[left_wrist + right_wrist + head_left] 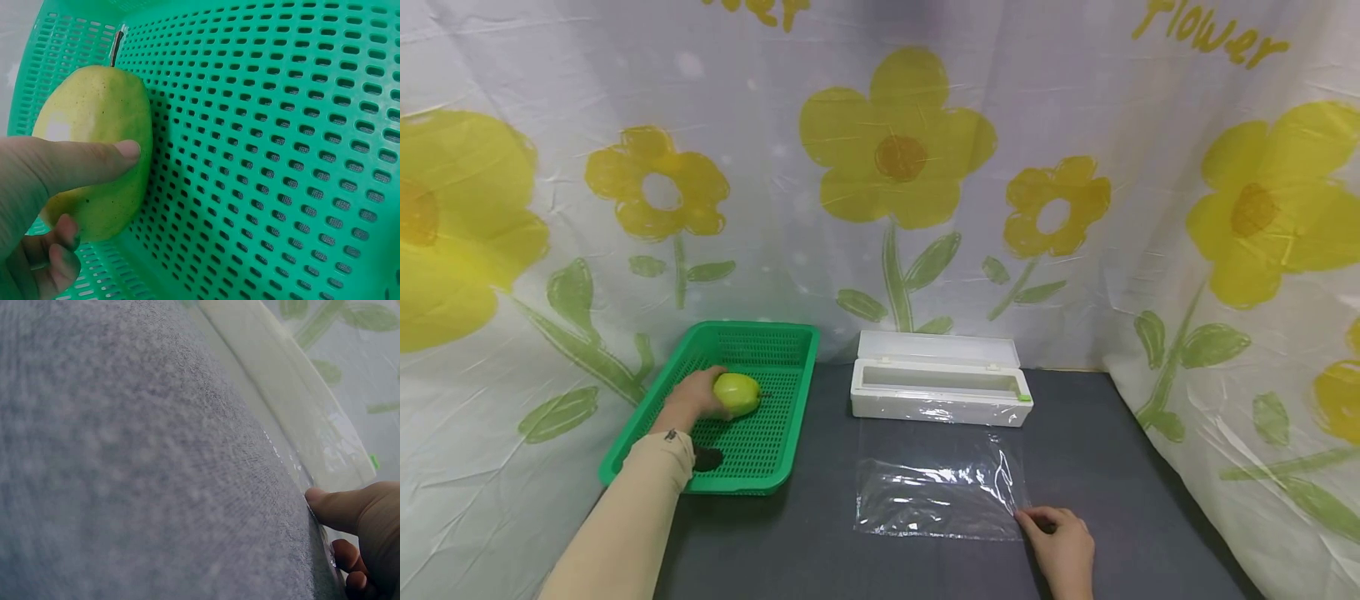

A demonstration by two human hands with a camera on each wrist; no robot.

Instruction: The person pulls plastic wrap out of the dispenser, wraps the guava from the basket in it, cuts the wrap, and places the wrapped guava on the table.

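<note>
In the head view my left hand [695, 395] reaches into a green perforated basket [806, 400] and grips a yellow-green pear [737, 394]. The left wrist view has the thumb lying across the pear [100, 119], its brown stem pointing up; other fingers curl at its lower side. My right hand [1062, 546] pinches the near right corner of a sheet of clear plastic wrap [936, 504] between thumb and fingers. That sheet runs out over the dark table from a white wrap dispenser box [940, 409], whose lid [936, 347] stands raised at the back.
A small green piece [1023, 398] sits at the right end of the box's front edge. Below the left cuff, a small dark thing [707, 459] shows against the basket. White cloth [775, 250] printed with yellow flowers hangs behind and along both sides of the dark table [1097, 442].
</note>
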